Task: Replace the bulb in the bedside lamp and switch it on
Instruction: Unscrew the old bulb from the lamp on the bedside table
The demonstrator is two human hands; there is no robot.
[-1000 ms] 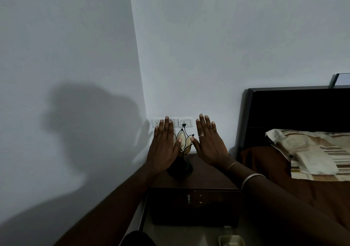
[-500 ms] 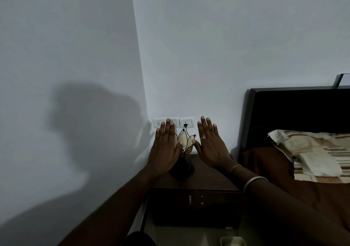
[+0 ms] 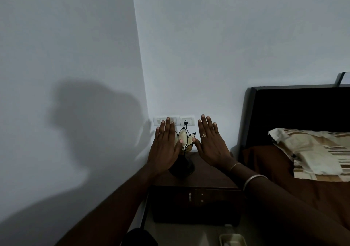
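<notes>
two flat hands (image 3: 164, 151) (image 3: 212, 147), one lamp (image 3: 184, 141)

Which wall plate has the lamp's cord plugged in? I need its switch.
The right-hand plate, between the two hands; a black plug sits in it. The left plate shows none.

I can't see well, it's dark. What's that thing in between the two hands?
In the head view, the small petal-shaded lamp stands between the left hand and right hand, on the bedside cabinet.

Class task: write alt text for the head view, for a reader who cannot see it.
Two flat, open hands, left and right, flank a small petal-shaped lamp on a dark nightstand in a dim corner. Wall switches sit behind; a bed lies right.
</notes>
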